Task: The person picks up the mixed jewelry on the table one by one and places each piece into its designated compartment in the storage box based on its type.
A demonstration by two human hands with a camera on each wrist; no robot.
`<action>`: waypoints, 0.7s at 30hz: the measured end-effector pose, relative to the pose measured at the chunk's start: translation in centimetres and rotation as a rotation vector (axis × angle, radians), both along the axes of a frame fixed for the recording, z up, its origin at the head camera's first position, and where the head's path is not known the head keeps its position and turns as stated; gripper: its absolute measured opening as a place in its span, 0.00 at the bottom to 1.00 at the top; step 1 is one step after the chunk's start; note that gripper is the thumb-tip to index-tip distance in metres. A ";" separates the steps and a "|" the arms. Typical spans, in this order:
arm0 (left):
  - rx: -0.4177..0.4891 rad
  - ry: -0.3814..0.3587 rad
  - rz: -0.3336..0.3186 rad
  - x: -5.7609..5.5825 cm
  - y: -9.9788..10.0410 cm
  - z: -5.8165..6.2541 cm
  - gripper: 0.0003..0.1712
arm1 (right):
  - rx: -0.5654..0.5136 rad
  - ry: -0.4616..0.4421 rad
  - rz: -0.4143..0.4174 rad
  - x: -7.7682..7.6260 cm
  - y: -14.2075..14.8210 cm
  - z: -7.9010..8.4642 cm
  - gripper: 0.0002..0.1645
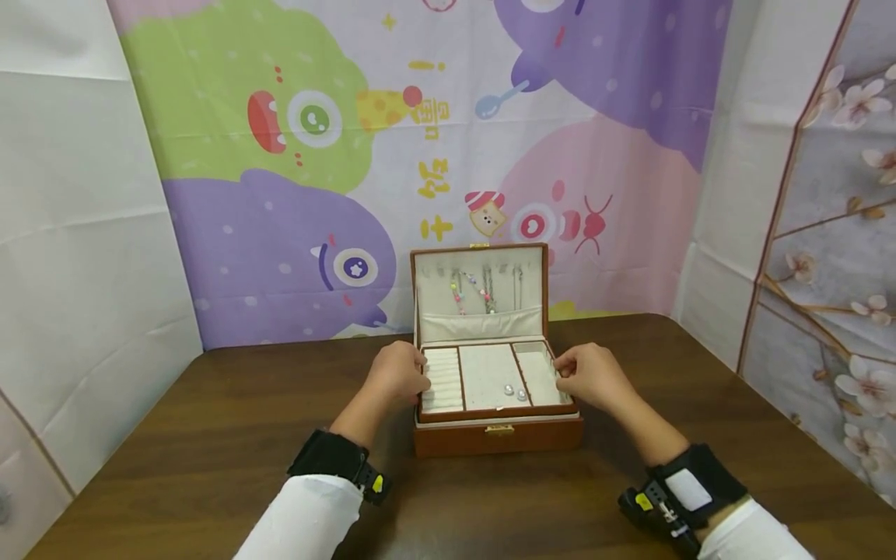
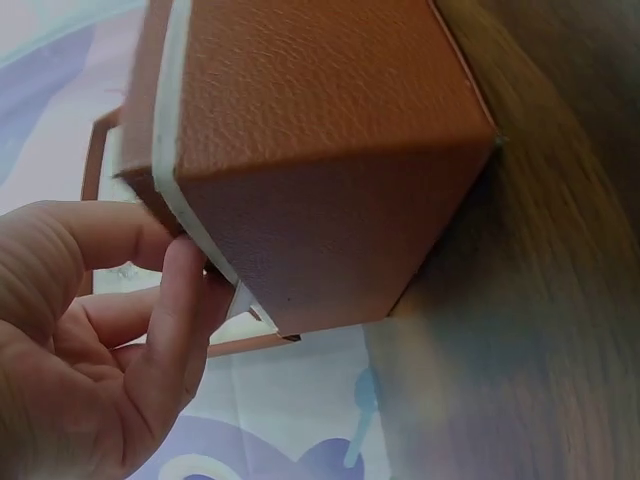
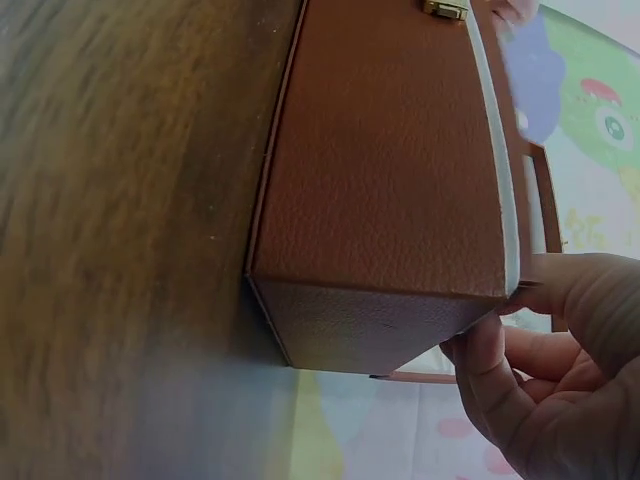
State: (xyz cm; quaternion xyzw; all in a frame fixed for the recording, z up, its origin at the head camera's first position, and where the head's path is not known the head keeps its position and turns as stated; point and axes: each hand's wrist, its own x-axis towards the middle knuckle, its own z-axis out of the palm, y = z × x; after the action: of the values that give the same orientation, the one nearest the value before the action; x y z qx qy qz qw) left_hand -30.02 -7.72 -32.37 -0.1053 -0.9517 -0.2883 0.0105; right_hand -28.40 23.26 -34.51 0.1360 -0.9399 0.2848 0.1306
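Note:
A brown leather jewelry box [image 1: 455, 441] stands on the table with its lid [image 1: 483, 328] raised. Its cream-lined jewelry tray [image 1: 483, 362], edged in brown, sits at the top of the box, just above the pale lip. My left hand [image 1: 397, 372] pinches the tray's left edge between thumb and fingers, and my right hand [image 1: 593, 373] pinches the right edge. Both wrist views show the fingertips right at the seam between tray and box. Two round, pearl-like earrings [image 1: 509, 390] lie in the middle compartment. Ring rolls [image 1: 442, 379] fill the left one.
Several necklaces [image 1: 488, 292] and a beaded strand [image 1: 456, 289] hang inside the lid, above a gathered pocket [image 1: 483, 327]. A gold clasp [image 1: 499, 429] is on the box front. Behind the dark wooden table [image 1: 280, 412] hangs a cartoon curtain [image 1: 448, 155].

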 end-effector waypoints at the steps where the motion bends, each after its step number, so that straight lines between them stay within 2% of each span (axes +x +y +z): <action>1: -0.016 0.015 -0.002 0.1 0.1 0.0 0.02 | 0.006 0.011 0.001 0.0 0.0 0.0 0.15; 4: -0.048 0.057 -0.007 0.3 0.2 -0.2 0.17 | 0.023 0.042 0.001 0.0 0.0 -0.1 0.14; 6: -0.061 0.081 -0.007 0.3 0.3 -0.3 0.21 | 0.024 0.052 -0.001 0.0 0.0 0.0 0.14; 13: -0.010 0.054 0.007 0.3 0.1 -0.2 0.16 | 0.008 0.057 0.009 -0.1 -0.1 0.2 0.12; 17: 0.089 0.004 0.002 0.1 -0.4 0.3 0.12 | -0.024 0.005 0.010 -0.4 0.1 0.6 0.11; 21: 0.269 -0.042 0.013 -0.8 -1.2 1.5 0.10 | -0.094 -0.053 0.000 -1.2 0.3 1.6 0.12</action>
State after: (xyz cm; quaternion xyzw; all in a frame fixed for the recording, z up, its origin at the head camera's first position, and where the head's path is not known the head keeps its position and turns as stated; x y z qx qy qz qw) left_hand -30.82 -8.91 -30.86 -0.0908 -0.9050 -0.4156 0.0063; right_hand -29.59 23.56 -32.93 0.1219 -0.9286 0.3321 0.1119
